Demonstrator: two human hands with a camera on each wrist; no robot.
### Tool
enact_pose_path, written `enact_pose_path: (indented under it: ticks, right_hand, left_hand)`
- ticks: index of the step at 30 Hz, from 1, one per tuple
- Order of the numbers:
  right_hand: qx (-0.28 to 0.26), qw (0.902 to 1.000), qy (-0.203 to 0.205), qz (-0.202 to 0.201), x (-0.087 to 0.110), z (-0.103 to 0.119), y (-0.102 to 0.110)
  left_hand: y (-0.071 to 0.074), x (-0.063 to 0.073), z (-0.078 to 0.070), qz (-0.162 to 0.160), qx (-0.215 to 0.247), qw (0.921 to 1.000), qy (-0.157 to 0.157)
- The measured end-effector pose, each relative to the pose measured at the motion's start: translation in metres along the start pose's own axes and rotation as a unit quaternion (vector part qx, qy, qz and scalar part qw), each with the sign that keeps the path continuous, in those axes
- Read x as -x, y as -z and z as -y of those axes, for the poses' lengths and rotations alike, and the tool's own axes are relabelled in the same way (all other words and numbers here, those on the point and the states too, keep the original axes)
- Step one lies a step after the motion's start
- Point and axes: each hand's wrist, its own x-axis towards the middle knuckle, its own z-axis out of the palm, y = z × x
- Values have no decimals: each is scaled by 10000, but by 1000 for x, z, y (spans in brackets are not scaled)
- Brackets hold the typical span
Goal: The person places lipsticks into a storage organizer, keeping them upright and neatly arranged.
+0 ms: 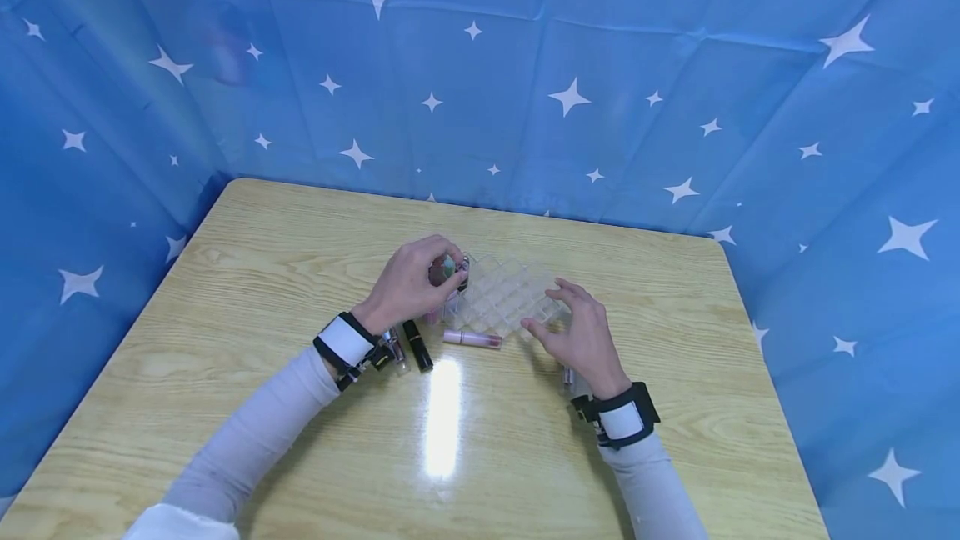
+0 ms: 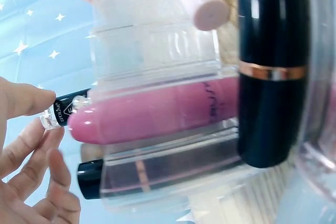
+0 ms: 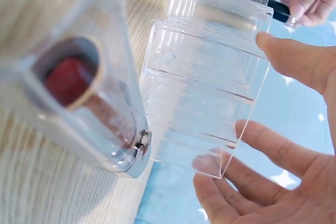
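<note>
Head view: most of the little black tube [image 2: 65, 109] is hidden by the left hand [image 1: 412, 277], and its print is way too small there. Right sleeve [image 1: 652, 486] gets cut off around 5 o'clock. Left wrist view: pink tube [image 2: 152, 108] ducks behind a black lipstick [image 2: 273, 30] at 3 o'clock, lettering kinda blurry. That lipstick's cropped at 1 o'clock.

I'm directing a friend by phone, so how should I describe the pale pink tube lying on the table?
On the wooden table, find the clear divided organizer near the middle. Along its near side lies the pale pink tube. Unlike the black tube to its left, it lies sideways, with a darker reddish end pointing right.
</note>
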Motion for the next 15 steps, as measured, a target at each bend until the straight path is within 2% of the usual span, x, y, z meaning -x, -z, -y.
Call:
enact_pose_path:
  ticks: [11,15]
  right_hand:
    - [-90,10000,-21,-22,1,0,-1]
    - [-121,9999,-49,2,0,0,0]
  left_hand:
    - [-8,3,6,212,-543,9981,177]
    - [-8,3,6,222,-574,9980,143]
